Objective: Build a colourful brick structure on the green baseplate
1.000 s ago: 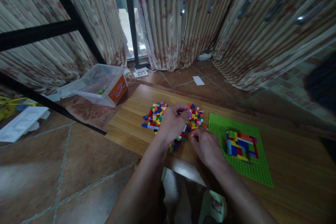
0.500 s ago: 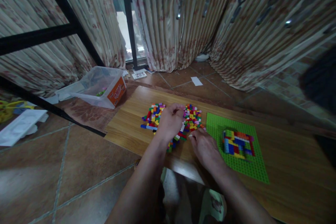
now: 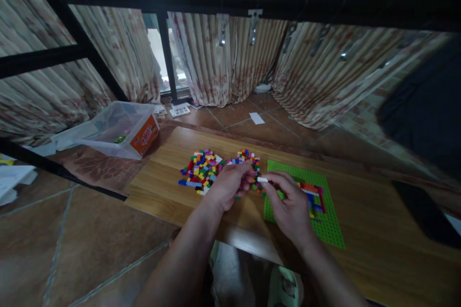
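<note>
My right hand (image 3: 289,204) pinches a small white toy brick (image 3: 262,180) between thumb and fingertips, above the wooden table. Close to its left, my left hand (image 3: 230,186) is closed with the fingers curled; what they hold, if anything, is hidden. Under and beyond the left hand lies a loose pile of coloured bricks (image 3: 201,168). Partly behind the right hand is a green baseplate (image 3: 333,230). On it sits a multicoloured block of joined bricks (image 3: 317,199), its left side covered by that hand.
The wooden table (image 3: 154,172) runs across the view. A clear plastic box (image 3: 118,124) with an orange label stands on the floor at the left. A dark flat object (image 3: 421,211) lies at the table's right, and a dark shape (image 3: 425,105) looms above it.
My right hand has lifted and turned, so the white brick now shows clearly. My left hand has drawn back from the pile toward me. The camera view has shifted up and right.
</note>
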Available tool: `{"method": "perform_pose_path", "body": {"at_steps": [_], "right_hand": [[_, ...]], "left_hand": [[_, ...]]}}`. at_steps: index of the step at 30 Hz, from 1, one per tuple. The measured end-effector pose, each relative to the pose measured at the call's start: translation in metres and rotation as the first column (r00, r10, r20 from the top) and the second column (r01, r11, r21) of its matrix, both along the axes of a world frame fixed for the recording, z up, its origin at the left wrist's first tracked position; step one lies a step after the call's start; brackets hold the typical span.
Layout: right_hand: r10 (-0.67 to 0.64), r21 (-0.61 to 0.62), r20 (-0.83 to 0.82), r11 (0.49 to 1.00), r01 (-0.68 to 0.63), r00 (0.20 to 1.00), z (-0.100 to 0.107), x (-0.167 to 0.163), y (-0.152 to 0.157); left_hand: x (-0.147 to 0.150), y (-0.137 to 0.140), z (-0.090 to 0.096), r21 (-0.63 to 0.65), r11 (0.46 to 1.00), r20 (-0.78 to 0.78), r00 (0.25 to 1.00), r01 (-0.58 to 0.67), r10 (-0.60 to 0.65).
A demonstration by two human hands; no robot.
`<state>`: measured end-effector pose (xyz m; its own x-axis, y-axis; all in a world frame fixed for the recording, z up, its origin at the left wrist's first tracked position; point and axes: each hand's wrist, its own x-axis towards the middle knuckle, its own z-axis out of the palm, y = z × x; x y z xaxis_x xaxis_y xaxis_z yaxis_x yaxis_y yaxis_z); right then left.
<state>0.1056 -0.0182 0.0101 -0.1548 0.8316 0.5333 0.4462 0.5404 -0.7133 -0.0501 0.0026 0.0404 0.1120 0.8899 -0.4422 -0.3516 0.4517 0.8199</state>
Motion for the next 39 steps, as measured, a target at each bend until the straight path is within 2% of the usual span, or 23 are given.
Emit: {"method": "perform_pose_path", "body": {"at_steps": [2,4,12,20,25,28,31,33,35,39], "right_hand": [[-0.016,0.020,-0.035,1.000,0.016,0.999,0.001,0.000,-0.001],[-0.025,0.023,-0.059,0.999,0.026,0.998,0.000,0.000,-0.001],[-0.018,-0.002,-0.102,1.000,0.018,0.995,-0.006,0.004,0.002],[-0.075,-0.047,-0.211,0.997,0.067,0.975,-0.012,-0.007,-0.001],[-0.076,-0.059,-0.198,0.996,0.066,0.977,-0.010,-0.006,-0.001],[-0.087,-0.084,-0.146,0.994,0.076,0.985,-0.008,-0.002,0.001],[-0.070,-0.116,-0.021,0.991,0.067,0.997,-0.010,0.003,0.002],[-0.065,-0.128,0.107,0.989,0.079,0.992,-0.013,0.005,0.002],[-0.057,-0.133,0.221,0.987,0.088,0.974,-0.019,0.006,0.001],[0.000,-0.137,0.310,0.990,0.044,0.951,-0.028,0.003,-0.001]], "left_hand": [[0.005,-0.005,-0.002,0.044,0.993,0.011,0.993,0.113,-0.113],[0.008,-0.008,-0.003,0.095,0.983,0.033,0.986,0.160,-0.163],[0.010,-0.005,-0.009,0.189,0.968,-0.073,0.986,0.163,-0.151],[0.012,-0.006,-0.010,0.207,0.973,-0.086,0.993,0.100,-0.084],[0.015,-0.005,-0.011,0.202,0.972,-0.111,0.989,0.120,-0.099],[0.016,-0.002,-0.013,0.217,0.963,-0.234,0.966,0.162,-0.110],[0.010,0.004,-0.016,0.262,0.945,-0.463,0.885,0.198,-0.057],[0.003,0.009,-0.017,0.297,0.944,-0.547,0.836,0.143,0.045],[-0.003,0.013,-0.016,0.302,0.953,-0.525,0.839,0.026,0.144],[-0.003,0.015,-0.013,0.181,0.969,-0.235,0.949,-0.167,0.208]]}}
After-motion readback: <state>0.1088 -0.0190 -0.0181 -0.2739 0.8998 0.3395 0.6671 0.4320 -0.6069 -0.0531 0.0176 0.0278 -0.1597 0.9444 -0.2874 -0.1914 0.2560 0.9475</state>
